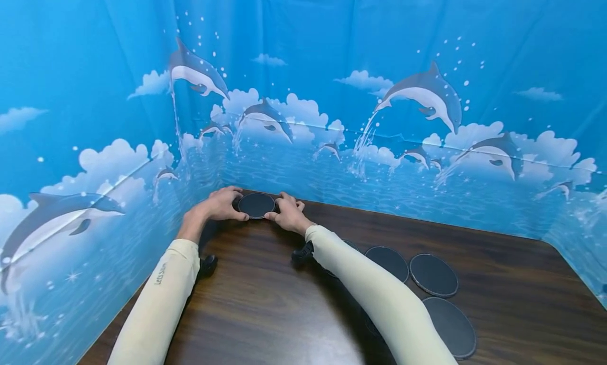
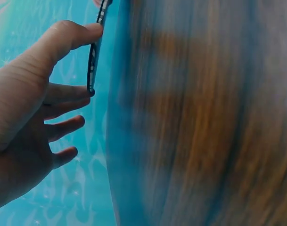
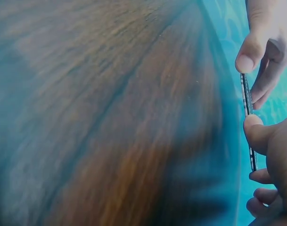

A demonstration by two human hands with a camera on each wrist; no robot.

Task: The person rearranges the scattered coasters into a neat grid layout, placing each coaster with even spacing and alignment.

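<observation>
A round black coaster with a stitched pale edge (image 1: pixel 256 205) is at the far left corner of the table, held between both hands. My left hand (image 1: pixel 222 203) pinches its left side with thumb and fingers; in the left wrist view the coaster (image 2: pixel 97 52) appears edge-on, the lower fingers spread apart from it. My right hand (image 1: pixel 290 213) pinches the opposite side. In the right wrist view the thumbs of the left hand (image 3: pixel 270 52) and right hand (image 3: pixel 280 160) press the same thin edge, which stands off the tabletop.
More black coasters lie on the brown wooden table (image 1: pixel 256 302) at the right: one (image 1: pixel 388 262) near the right forearm, another (image 1: pixel 433 274) beside it, and one (image 1: pixel 450 327) nearer. The right sleeve partly hides others. A blue dolphin-print curtain (image 1: pixel 303 159) borders the table's back and left.
</observation>
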